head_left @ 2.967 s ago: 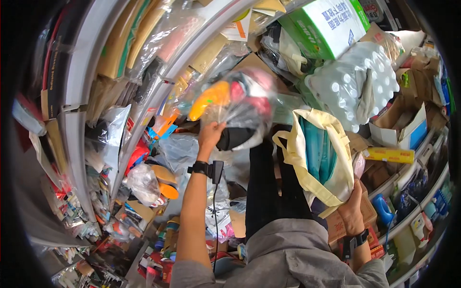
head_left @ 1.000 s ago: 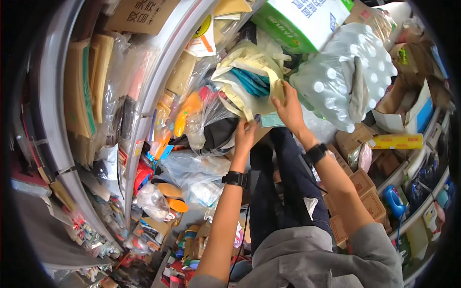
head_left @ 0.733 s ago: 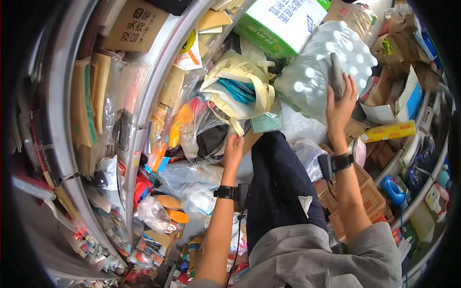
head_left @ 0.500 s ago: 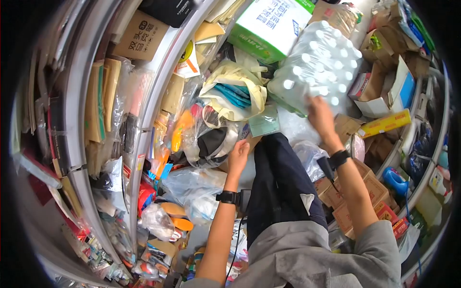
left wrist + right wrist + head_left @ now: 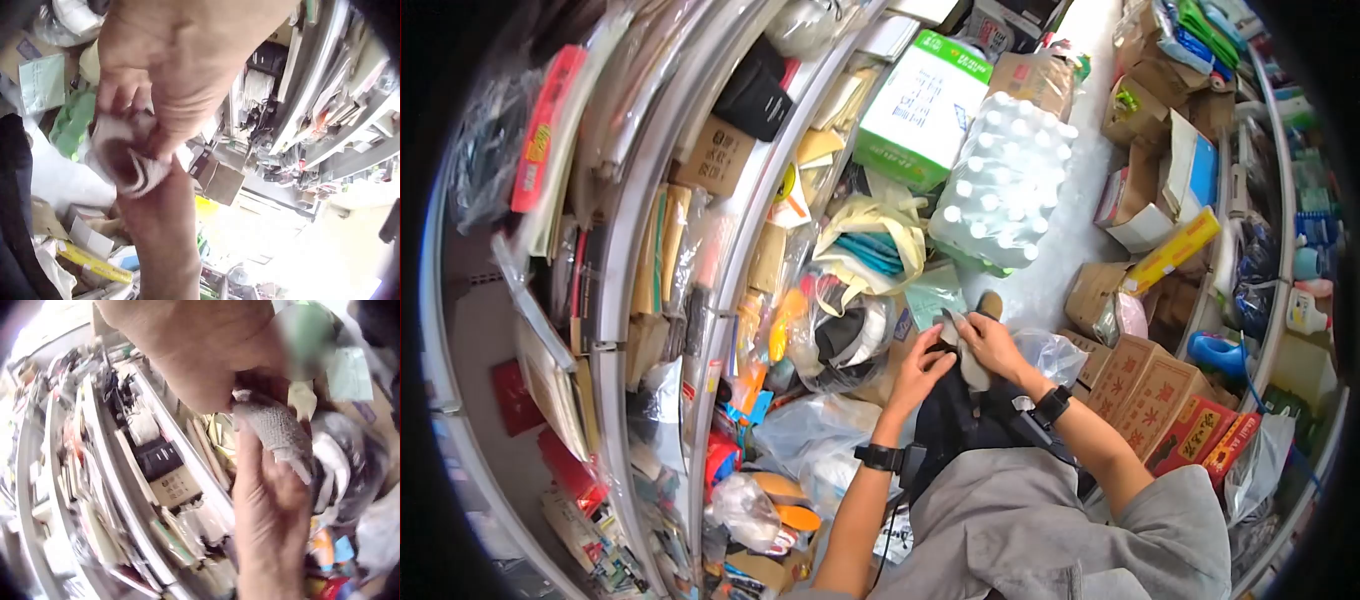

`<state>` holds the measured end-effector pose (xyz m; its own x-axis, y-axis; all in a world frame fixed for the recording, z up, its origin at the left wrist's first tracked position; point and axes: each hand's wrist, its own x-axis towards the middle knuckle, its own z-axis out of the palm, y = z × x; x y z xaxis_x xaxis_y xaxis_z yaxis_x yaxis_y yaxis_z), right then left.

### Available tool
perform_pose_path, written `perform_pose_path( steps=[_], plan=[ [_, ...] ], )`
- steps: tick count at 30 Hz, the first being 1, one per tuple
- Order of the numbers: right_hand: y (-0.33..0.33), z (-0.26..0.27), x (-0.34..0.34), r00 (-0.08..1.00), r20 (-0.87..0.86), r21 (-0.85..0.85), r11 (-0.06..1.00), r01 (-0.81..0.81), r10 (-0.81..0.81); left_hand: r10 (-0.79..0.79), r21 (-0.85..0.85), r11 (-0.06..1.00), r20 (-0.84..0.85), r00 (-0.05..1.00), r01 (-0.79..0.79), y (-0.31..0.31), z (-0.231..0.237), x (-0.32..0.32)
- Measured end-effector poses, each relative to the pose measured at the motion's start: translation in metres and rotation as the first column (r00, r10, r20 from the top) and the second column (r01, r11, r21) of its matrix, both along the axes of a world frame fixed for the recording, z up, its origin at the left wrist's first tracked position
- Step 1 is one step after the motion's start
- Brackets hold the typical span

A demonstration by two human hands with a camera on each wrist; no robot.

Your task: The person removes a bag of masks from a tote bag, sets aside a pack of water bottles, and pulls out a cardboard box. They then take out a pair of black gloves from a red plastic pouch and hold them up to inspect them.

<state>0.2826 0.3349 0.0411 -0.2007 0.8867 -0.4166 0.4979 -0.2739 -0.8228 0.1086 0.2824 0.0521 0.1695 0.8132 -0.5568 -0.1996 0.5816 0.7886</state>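
Right hand (image 5: 993, 347) and left hand (image 5: 918, 370) both pinch grey knit glove (image 5: 280, 431); length trails lapward from grip, nearer right.

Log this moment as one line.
Left hand: holds grey knitted fabric | Right hand: holds same fabric | Ahead: cream cloth bag with teal contents; clear plastic-wrapped bottle pack
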Motion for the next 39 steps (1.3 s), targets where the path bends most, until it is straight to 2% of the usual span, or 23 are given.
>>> perform_pose_path(
  steps=[1,2,3,4,5,7,8,9,10,12,14,16,17,19,20,23,26,27,31,33,35,37,39],
  plan=[
    [0.002,-0.002,0.001,0.999,-0.039,-0.083,0.996,-0.036,0.033,-0.028,0.019,0.999,0.001,1.000,0.028,0.002,0.000,0.008],
    [-0.003,-0.019,0.002,0.982,-0.182,-0.203,0.979,0.013,-0.051,0.026,0.067,0.997,-0.012,1.000,-0.025,0.005,-0.001,0.018],
    [0.001,0.005,-0.001,0.917,-0.344,-0.316,0.945,0.088,-0.200,0.080,0.114,0.990,-0.022,0.997,-0.077,0.010,-0.002,0.029],
    [0.006,0.020,0.004,0.910,-0.350,-0.396,0.915,0.072,-0.223,0.147,0.186,0.974,-0.089,0.985,-0.129,0.017,-0.002,0.039],
    [0.011,0.028,0.011,0.902,-0.355,-0.473,0.879,0.054,-0.246,0.144,0.183,0.976,-0.143,0.979,-0.116,0.025,-0.002,0.042],
    [0.020,0.026,0.026,0.874,-0.423,-0.409,0.911,0.052,-0.240,0.169,0.217,0.968,-0.188,0.968,-0.127,0.043,0.001,0.053],
    [0.025,0.025,0.040,0.909,-0.387,-0.373,0.928,0.003,-0.158,0.162,0.223,0.968,-0.191,0.968,-0.118,0.054,0.001,0.060],
    [0.034,0.032,0.051,0.935,-0.347,-0.340,0.939,-0.052,-0.074,0.112,0.222,0.974,-0.312,0.944,-0.042,0.067,-0.002,0.066],
    [0.041,0.032,0.061,0.931,-0.356,-0.338,0.940,-0.050,-0.078,0.063,0.210,0.977,-0.429,0.901,0.031,0.081,-0.005,0.072],
    [0.054,0.031,0.087,0.959,-0.231,-0.028,0.986,0.163,-0.165,0.133,0.273,0.962,-0.507,0.852,0.013,0.115,-0.009,0.087],
    [0.073,-0.002,0.126,0.946,-0.233,-0.078,0.974,0.214,-0.227,0.203,0.335,0.942,-0.528,0.825,-0.017,0.158,-0.011,0.099],
    [0.094,-0.017,0.169,0.890,-0.294,-0.203,0.932,0.300,-0.350,0.282,0.473,0.855,-0.768,0.575,0.212,0.204,-0.003,0.110],
    [0.105,-0.016,0.191,0.880,-0.281,-0.206,0.920,0.335,-0.383,0.319,0.499,0.839,-0.773,0.548,0.216,0.228,0.002,0.119],
    [0.125,-0.013,0.235,0.878,-0.212,-0.204,0.898,0.390,-0.430,0.287,0.463,0.842,-0.820,0.496,0.278,0.273,-0.009,0.129],
    [0.135,-0.012,0.255,0.862,-0.177,-0.264,0.867,0.423,-0.474,0.251,0.417,0.855,-0.853,0.457,0.309,0.292,-0.016,0.137],
    [0.151,-0.038,0.304,0.806,-0.203,-0.311,0.817,0.486,-0.556,0.164,0.325,0.892,-0.881,0.443,0.315,0.333,-0.042,0.166],
    [0.167,-0.043,0.331,0.781,-0.174,-0.373,0.774,0.512,-0.600,0.138,0.287,0.903,-0.898,0.417,0.320,0.340,-0.079,0.194],
    [0.169,-0.045,0.336,0.780,-0.174,-0.378,0.772,0.511,-0.602,0.122,0.259,0.921,-0.901,0.415,0.292,0.337,-0.076,0.209],
    [0.175,-0.057,0.334,0.786,-0.161,-0.397,0.768,0.502,-0.597,0.070,0.225,0.876,-0.934,0.351,0.426,0.315,-0.073,0.232],
    [0.179,-0.058,0.326,0.791,-0.159,-0.403,0.771,0.494,-0.590,-0.005,0.190,0.853,-0.928,0.373,0.485,0.302,-0.062,0.234],
    [0.184,-0.058,0.315,0.877,-0.103,-0.349,0.843,0.409,-0.468,0.018,0.235,0.826,-0.920,0.393,0.512,0.287,-0.059,0.228],
    [0.188,-0.050,0.300,0.884,-0.096,-0.290,0.863,0.414,-0.457,-0.064,0.196,0.793,-0.914,0.400,0.576,0.268,-0.062,0.214],
    [0.192,-0.039,0.292,0.939,-0.014,-0.199,0.921,0.335,-0.344,-0.084,0.166,0.818,-0.913,0.400,0.550,0.251,-0.058,0.202]
  ],
)
